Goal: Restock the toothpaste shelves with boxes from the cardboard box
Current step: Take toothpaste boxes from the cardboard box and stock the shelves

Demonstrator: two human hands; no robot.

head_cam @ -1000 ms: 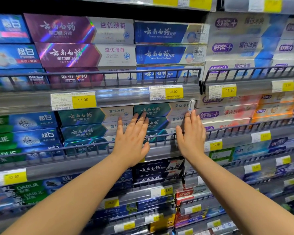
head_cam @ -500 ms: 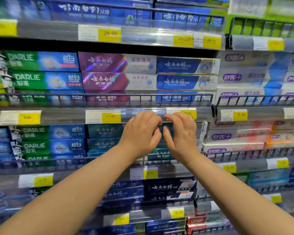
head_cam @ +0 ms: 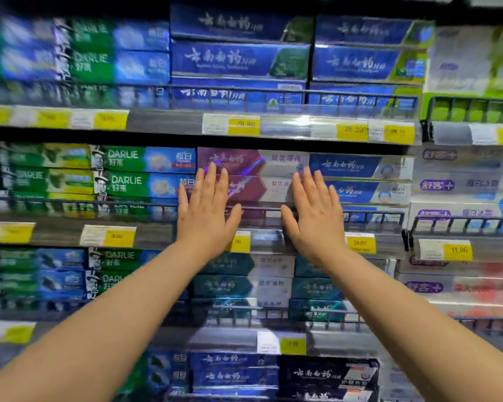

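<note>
Both hands were raised at the centre of the frame, side by side but apart. The left hand (head_cam: pixel 205 216) and the right hand (head_cam: pixel 317 219) were spread flat, fingers straight, gripping nothing. The left fingers (head_cam: pixel 212 178) lay against the left ends of two stacked purple toothpaste boxes (head_cam: pixel 244 158). The right fingers (head_cam: pixel 302 184) lay across their right ends. These boxes sat on the middle shelf behind a wire rail (head_cam: pixel 262 209), which crossed behind both palms. Green Darlie boxes (head_cam: pixel 134 169) stood just left of the purple stack, and dark blue boxes (head_cam: pixel 357 166) just right of it. A yellow price tag (head_cam: pixel 360 243) sat on the shelf edge strip (head_cam: pixel 163 236), beside the right wrist. Teal boxes (head_cam: pixel 230 285) filled the shelf below, between the forearms. The left of the frame was blurred.
</note>
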